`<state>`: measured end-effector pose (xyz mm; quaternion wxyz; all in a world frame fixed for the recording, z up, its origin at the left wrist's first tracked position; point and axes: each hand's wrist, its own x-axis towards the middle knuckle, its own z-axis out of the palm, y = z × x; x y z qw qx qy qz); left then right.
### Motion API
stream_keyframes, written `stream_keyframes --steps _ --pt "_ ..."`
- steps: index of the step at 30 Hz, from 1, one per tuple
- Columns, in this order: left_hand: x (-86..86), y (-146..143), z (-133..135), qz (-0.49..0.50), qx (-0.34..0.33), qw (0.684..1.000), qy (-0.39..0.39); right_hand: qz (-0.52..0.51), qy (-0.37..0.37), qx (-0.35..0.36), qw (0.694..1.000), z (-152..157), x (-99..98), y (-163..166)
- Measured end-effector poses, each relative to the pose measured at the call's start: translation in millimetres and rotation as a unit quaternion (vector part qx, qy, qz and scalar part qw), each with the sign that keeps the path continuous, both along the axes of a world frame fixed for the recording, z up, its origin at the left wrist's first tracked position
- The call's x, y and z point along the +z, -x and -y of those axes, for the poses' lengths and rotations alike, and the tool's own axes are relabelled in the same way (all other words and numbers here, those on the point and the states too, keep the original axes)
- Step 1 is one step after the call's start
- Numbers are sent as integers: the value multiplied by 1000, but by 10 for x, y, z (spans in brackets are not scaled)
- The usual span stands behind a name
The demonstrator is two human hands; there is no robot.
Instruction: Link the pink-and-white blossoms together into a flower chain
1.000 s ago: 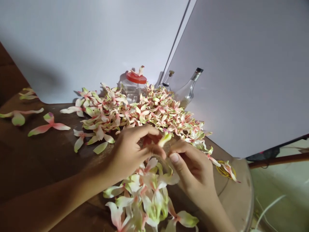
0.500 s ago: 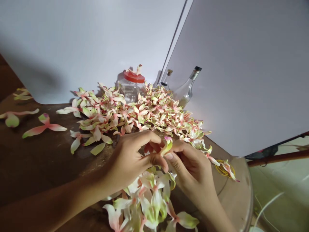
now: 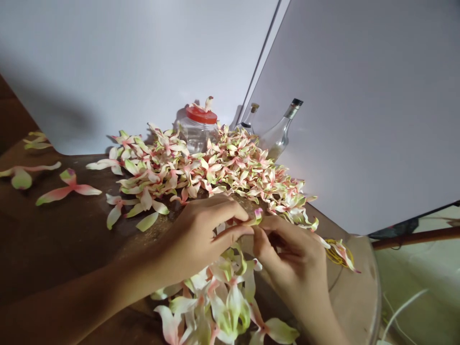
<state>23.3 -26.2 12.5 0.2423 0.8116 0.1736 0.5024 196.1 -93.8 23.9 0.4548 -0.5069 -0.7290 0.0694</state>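
Note:
My left hand (image 3: 212, 230) pinches a flower petal piece (image 3: 257, 218), yellow-green with a pink-purple tip, between thumb and fingers. At the right end of this piece, the thumb and forefinger of my right hand (image 3: 291, 254) close on it; part of it is hidden by the fingers. Below both hands lies a loose cluster of white, pink and green flower petal pieces (image 3: 233, 306). Beyond them, a large heap of similar petal pieces (image 3: 230, 165) spreads over the brown table (image 3: 64, 239).
A clear jar with a red lid (image 3: 201, 115) stands behind the heap, petals on its lid. Beside it are a small corked bottle (image 3: 249, 120) and a taller leaning bottle (image 3: 282, 132). Yellow bands (image 3: 334, 254) lie near the right table edge. White panels (image 3: 143, 62) rise behind.
The held petal piece has tipped lower, and less of it shows between the fingers. My right hand has shifted slightly right, its thumb now bent in. The view has moved a little.

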Motion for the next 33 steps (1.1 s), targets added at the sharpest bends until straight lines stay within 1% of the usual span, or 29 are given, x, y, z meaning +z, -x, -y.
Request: stream_keyframes --steps 2,5,6,8,11,12,13,14,15,17,18,19,21,23,25,28,33 --pt "30 12 21 -9 -7 998 57 -17 -22 7 1000 6 -2 12" --pt "43 39 5 18 -24 982 188 -70 -66 23 995 47 -21 21" --pt "38 47 -22 43 -15 971 233 -95 -93 21 991 68 -30 18" --pt "22 59 -109 125 26 945 302 -150 -150 0 977 117 -51 -1" --pt "5 77 -280 259 84 892 361 -215 -193 -15 957 176 -69 -43" --pt "4 86 -332 284 92 878 375 -225 -199 -10 954 184 -65 -58" --pt "6 99 -374 294 100 871 382 -226 -199 4 954 184 -55 -73" --pt "12 112 -403 286 112 874 377 -218 -193 23 957 174 -40 -87" --pt "20 126 -416 262 123 887 359 -201 -175 48 963 157 -22 -101" --pt "41 144 -391 184 135 928 296 -137 -103 100 980 105 16 -118" --pt "50 145 -355 143 129 946 261 -100 -59 115 987 75 31 -121" --pt "56 139 -307 108 111 961 229 -66 -18 117 991 46 41 -119" --pt "54 109 -195 67 53 980 180 -26 45 115 992 0 47 -106" --pt "35 67 -88 53 7 988 144 -30 74 115 990 -27 42 -88" --pt "10 30 -12 48 -19 991 119 -42 90 115 988 -39 36 -75" --pt "-12 4 32 46 -36 992 112 -49 98 104 989 -43 46 -66" --pt "-3 10 -5 58 -39 992 107 -42 116 90 988 -27 70 -51"
